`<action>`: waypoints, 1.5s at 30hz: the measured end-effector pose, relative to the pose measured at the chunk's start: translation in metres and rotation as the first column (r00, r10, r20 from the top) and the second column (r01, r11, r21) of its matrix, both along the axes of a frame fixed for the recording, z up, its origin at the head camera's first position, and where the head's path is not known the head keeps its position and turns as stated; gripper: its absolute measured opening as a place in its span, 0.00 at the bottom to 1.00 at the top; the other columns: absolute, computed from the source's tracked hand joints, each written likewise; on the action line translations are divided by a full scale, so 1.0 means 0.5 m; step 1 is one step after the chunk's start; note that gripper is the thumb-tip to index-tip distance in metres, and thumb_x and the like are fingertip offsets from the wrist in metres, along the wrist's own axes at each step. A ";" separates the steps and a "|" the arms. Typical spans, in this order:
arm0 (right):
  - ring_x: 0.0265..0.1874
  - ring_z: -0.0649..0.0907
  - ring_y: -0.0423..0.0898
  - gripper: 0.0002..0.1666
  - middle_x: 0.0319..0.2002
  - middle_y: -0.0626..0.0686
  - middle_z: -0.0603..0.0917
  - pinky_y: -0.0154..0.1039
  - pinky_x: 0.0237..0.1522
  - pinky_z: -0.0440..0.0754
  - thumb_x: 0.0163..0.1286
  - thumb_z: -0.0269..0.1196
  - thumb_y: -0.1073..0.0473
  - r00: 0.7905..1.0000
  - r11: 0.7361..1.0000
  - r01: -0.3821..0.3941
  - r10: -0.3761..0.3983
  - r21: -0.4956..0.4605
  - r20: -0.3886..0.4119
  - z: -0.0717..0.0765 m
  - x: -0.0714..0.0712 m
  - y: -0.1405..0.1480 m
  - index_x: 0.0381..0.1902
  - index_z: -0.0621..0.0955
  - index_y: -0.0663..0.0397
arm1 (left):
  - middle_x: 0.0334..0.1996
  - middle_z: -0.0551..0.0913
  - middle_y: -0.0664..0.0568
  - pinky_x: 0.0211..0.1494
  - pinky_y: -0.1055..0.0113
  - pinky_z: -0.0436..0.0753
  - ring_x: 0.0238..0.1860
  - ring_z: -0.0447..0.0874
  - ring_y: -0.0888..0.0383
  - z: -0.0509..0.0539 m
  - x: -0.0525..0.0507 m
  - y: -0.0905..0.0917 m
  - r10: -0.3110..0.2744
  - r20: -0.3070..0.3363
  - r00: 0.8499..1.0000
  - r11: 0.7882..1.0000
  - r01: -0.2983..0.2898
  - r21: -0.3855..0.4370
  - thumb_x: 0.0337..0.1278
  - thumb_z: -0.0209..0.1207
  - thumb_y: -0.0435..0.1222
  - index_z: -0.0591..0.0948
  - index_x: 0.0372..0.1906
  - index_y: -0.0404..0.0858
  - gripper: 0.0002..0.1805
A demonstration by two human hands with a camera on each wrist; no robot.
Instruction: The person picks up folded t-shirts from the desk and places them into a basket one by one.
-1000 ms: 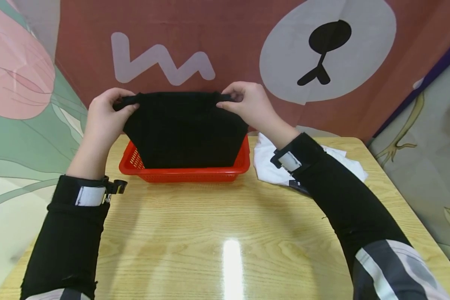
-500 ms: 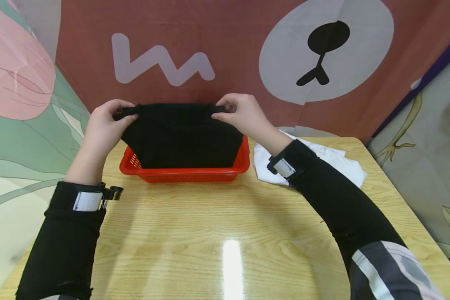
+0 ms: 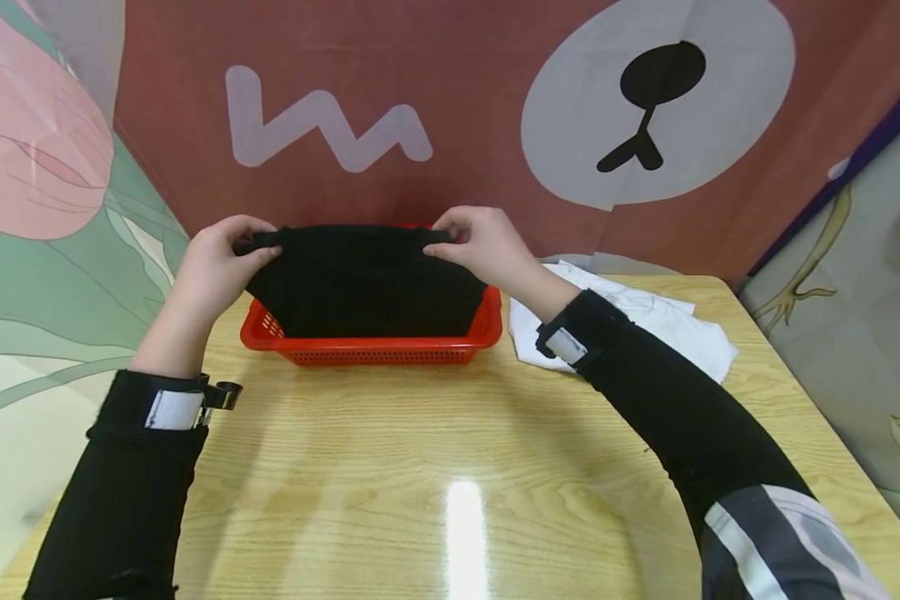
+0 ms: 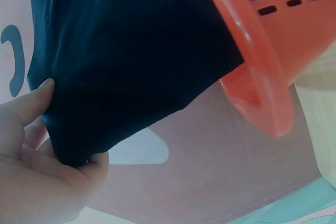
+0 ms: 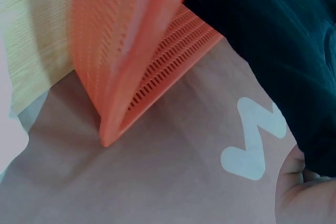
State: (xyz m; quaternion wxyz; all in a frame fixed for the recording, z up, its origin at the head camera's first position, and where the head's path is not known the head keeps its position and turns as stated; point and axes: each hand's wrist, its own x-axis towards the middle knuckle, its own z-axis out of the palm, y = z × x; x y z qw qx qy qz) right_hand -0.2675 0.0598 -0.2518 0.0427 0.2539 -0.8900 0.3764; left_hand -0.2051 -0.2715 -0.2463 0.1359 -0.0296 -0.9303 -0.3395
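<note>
While you hold the upper edge level, the lower part of the black cloth (image 3: pixel 367 287) sits inside the red basket (image 3: pixel 378 343), behind its near rim.

Item, left hand (image 3: pixel 219 260): thumb and fingers pinch the cloth's upper left corner, above the basket.

Item, right hand (image 3: pixel 486 243): pinches the upper right corner at about the same height (fingertips partly hidden in your right wrist view).

Item, basket: perforated, upright near the far edge of the wooden table (image 3: pixel 360 475), just in front of the printed backdrop (image 3: pixel 468 100).

Item, white cloth (image 3: pixel 645 321): lies on the table to the right of the basket, beneath your right forearm, touched by neither hand as far as you can see.

Progress, by judgement: getting the cloth's lower part into the basket looks done; its upper edge remains above the near rim, in your fingers. Outstanding, it seems: lowering that edge and letting go at both corners. Whether the cloth's bottom meets the basket floor, you cannot tell; the near wall hides it.
</note>
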 end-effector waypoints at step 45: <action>0.51 0.80 0.53 0.21 0.53 0.57 0.84 0.47 0.60 0.80 0.69 0.71 0.53 0.990 0.992 -0.073 0.059 0.108 0.126 -0.028 -0.055 -0.001 0.55 0.83 0.58 | 0.59 0.79 0.28 0.64 0.38 0.77 0.57 0.75 0.33 0.020 -0.050 0.015 -0.061 0.200 0.978 0.974 0.102 -0.202 0.74 0.58 0.36 0.78 0.62 0.29 0.20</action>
